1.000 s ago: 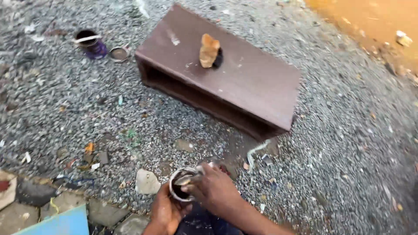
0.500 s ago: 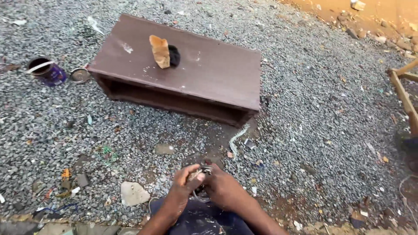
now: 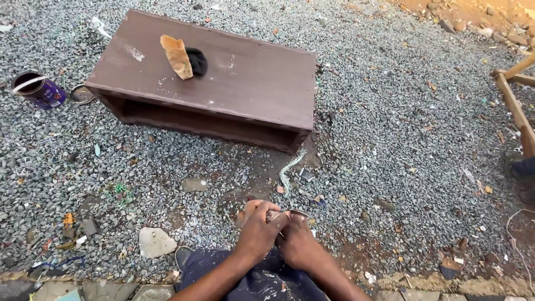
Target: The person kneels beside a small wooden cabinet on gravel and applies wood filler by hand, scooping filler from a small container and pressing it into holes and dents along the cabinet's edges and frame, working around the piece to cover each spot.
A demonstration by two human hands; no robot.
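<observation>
Small round tin (image 3: 295,214), mostly hidden, sits low and near, pinched between left hand (image 3: 259,234) and right hand (image 3: 298,245). Loose grey gravel (image 3: 390,139) lies open to the right; a flat brown wooden box (image 3: 234,83) stands far left.

We record: gravel ground (image 3: 390,111), grey-blue, flecked with white and orange chips. Low counter (image 3: 245,83), dull brown with pale smudges. Sponge block (image 3: 176,56), tan-orange, beside a black cloth (image 3: 197,61). Tin can (image 3: 39,89), purple with white markings. Trousers (image 3: 256,278), dark navy, spattered white. Wooden frame (image 3: 515,106), light orange-brown.
</observation>
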